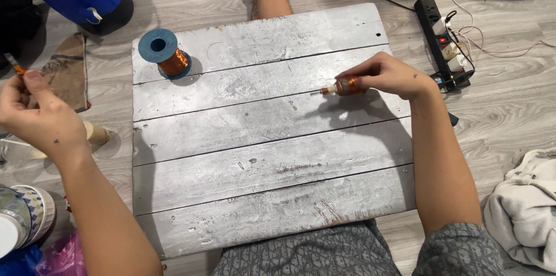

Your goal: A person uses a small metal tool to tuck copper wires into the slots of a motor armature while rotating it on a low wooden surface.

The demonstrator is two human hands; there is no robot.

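Two hands busy: right hand (389, 75) pinches copper coil (346, 85) at 2 o'clock on counter (260, 154); left hand (36, 115) grips thin rod (15, 64); wire spool (165, 51) at 11.

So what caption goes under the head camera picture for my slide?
Right hand holds a copper wire coil over a grey plank board; left hand pinches the wire end; blue spool behind.

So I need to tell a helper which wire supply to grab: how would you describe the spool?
Start at the silver-painted plank board on the floor. At its far left corner stands a spool, upright with a blue top flange, wound with shiny copper wire, unlike the small coil in the right hand.
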